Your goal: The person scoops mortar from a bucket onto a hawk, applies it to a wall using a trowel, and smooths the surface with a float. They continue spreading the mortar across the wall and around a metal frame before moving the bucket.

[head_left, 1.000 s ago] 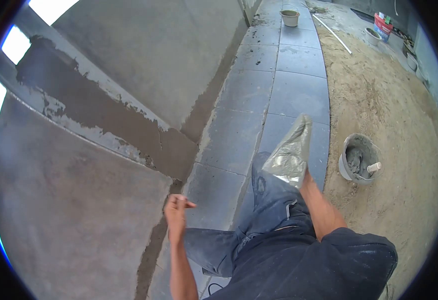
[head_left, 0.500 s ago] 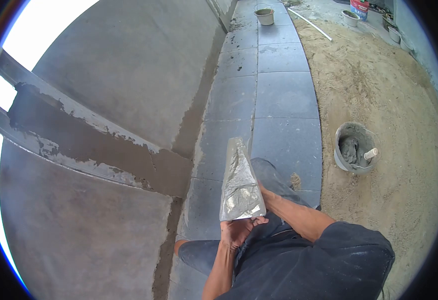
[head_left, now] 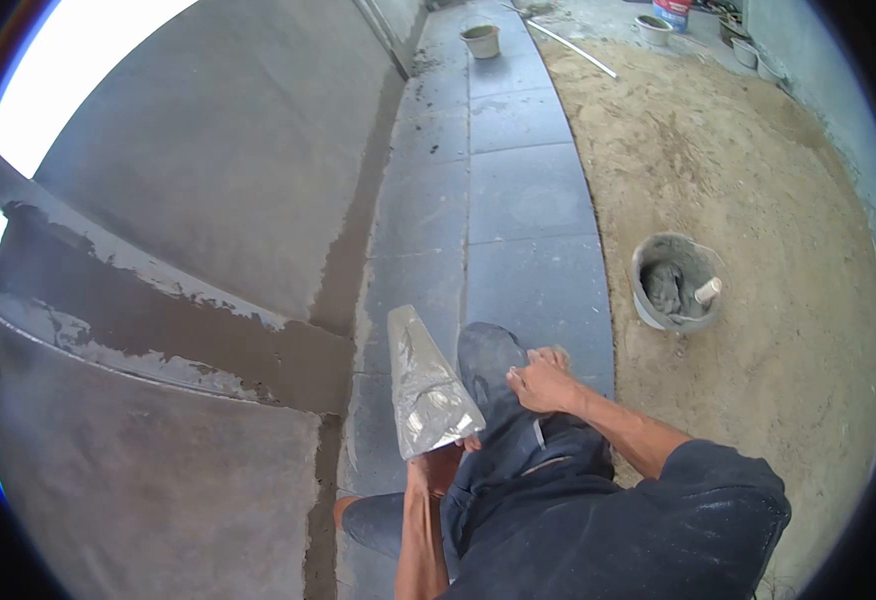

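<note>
My left hand (head_left: 438,468) is closed round the near end of a tapered trowel (head_left: 428,390) smeared with wet grey mortar, its narrow end pointing away from me. Over my bent knee, my right hand (head_left: 541,382) is apart from the trowel, its fingers curled; whether anything small is between them I cannot make out. Right of my knee, a bucket (head_left: 648,308) on the sand holds grey mortar, with a pale handle (head_left: 708,291) sticking up inside it.
Grey floor tiles (head_left: 523,190) run forward beside the sand (head_left: 758,200). To the left stands a wall (head_left: 208,150) with a mortar-covered beam (head_left: 158,290). Farther off are another bucket (head_left: 481,42), a white pipe (head_left: 578,50) and several containers.
My right hand has come away from the trowel and moved right, over the knee. The trowel has shifted left and tilted with my left hand. The view has turned slightly right.
</note>
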The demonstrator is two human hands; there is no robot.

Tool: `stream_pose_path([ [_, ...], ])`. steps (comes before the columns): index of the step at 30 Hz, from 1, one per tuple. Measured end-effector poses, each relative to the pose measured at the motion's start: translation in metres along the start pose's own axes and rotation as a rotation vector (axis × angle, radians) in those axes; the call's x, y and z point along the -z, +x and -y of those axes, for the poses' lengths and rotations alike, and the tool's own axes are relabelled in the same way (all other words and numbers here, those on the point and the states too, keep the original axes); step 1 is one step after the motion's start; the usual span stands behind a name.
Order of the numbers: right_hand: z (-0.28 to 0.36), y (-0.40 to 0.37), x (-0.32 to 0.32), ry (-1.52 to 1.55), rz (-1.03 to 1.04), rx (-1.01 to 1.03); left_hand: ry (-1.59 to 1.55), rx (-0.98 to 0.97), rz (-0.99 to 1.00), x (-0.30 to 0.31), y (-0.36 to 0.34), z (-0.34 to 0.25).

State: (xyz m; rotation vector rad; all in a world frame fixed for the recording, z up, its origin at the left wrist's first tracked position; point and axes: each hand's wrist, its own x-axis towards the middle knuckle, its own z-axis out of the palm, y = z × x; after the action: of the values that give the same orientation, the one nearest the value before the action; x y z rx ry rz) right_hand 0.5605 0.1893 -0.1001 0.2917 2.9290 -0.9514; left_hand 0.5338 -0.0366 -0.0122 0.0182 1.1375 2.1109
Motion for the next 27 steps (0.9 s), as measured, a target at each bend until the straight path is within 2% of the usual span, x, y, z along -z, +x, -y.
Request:
stream_pose_path([
  [1,0.003,-0.008,0.023,-0.051,0.067,0.04,-0.002,-0.004,0.007,-0.001,0.001,-0.002],
  [3,0.003,-0.016,0.063,0.126,0.318,-0.081,0.014,-0.01,0.039,-0.008,0.007,-0.004],
  [5,-0.019,-0.03,0.085,0.252,0.111,-0.177,0.029,0.054,0.038,-0.015,0.017,-0.006],
  [7,-0.064,-0.039,0.115,0.011,-0.268,-0.198,-0.027,0.141,-0.068,-0.024,0.027,-0.001],
  [8,-0.081,-0.047,0.139,-0.044,-0.436,-0.297,-0.034,0.178,-0.061,-0.025,0.031,0.006],
  [9,-0.102,-0.054,0.163,-0.212,-0.541,-0.344,-0.048,0.204,-0.028,-0.025,0.036,0.014],
  [10,-0.129,-0.06,0.181,-0.248,-0.636,-0.413,-0.063,0.219,0.003,-0.028,0.04,0.019],
  [12,-0.172,-0.074,0.209,-0.437,-0.729,-0.509,-0.039,0.244,0.001,-0.045,0.052,0.029],
  [14,-0.209,-0.079,0.225,-0.512,-0.586,-0.72,-0.019,0.323,0.077,-0.065,0.059,0.035],
  [15,-0.215,-0.076,0.232,-0.458,-0.451,-0.82,0.004,0.346,0.236,-0.066,0.065,0.038],
  [16,-0.232,-0.074,0.233,-0.435,-0.384,-0.803,0.038,0.363,0.378,-0.063,0.072,0.044],
  [17,-0.251,-0.071,0.229,-0.466,-0.332,-0.768,0.087,0.37,0.41,-0.062,0.078,0.056],
  [18,-0.266,-0.067,0.228,-0.474,-0.194,-0.779,0.013,0.393,0.257,-0.088,0.075,0.049],
  [19,-0.285,-0.062,0.225,-0.504,-0.068,-0.781,0.039,0.411,0.228,-0.095,0.078,0.053],
  [20,-0.272,-0.059,0.225,-0.488,-0.068,-0.792,0.06,0.444,0.21,-0.098,0.082,0.056],
  [21,-0.296,-0.054,0.217,-0.515,-0.026,-0.781,0.101,0.447,0.221,-0.1,0.083,0.058],
  [26,-0.306,-0.033,0.208,-0.56,0.009,-0.851,0.126,0.455,0.232,-0.106,0.088,0.068],
  [27,-0.305,-0.03,0.206,-0.535,0.107,-0.893,0.129,0.451,0.255,-0.105,0.089,0.07],
])
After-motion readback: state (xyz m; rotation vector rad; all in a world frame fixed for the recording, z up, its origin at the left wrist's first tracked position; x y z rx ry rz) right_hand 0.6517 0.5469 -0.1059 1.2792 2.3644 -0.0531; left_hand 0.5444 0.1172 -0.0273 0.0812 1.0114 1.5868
